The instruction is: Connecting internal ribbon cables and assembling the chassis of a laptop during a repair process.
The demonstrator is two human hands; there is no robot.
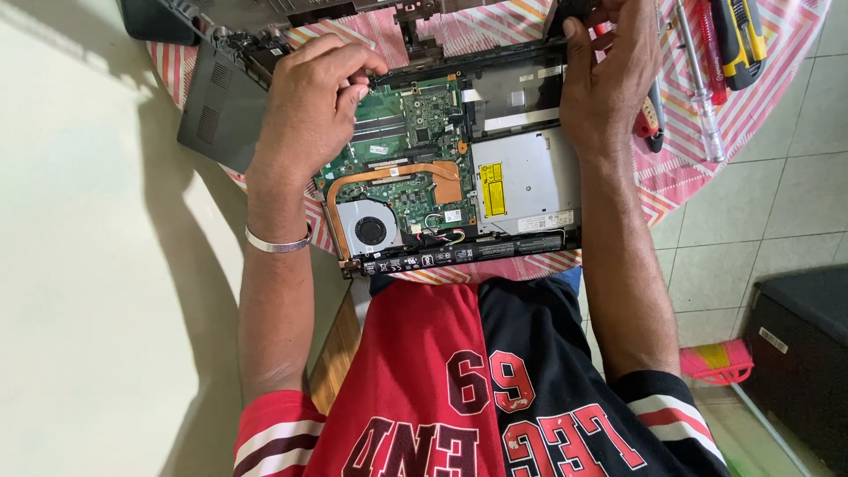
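While the opened black laptop base with its green circuit board (459,168) lies lengthwise across the striped round table (768,88), the left hand (309,106) curls its fingers onto the far left corner and the right hand (609,79) grips the far right corner, both equally near

Home, tiled floor (777,203), patterned tablecloth (768,88)

Green motherboard (415,132), pink-striped tablecloth (689,168)

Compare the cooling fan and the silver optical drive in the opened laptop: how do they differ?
The cooling fan is small, with a round black rotor in a pale housing; the optical drive is a far larger flat silver plate bearing a yellow sticker. The fan sits at the near left corner, below the left hand; the drive fills the right side, below the right hand. Both lie uncovered inside the laptop base.
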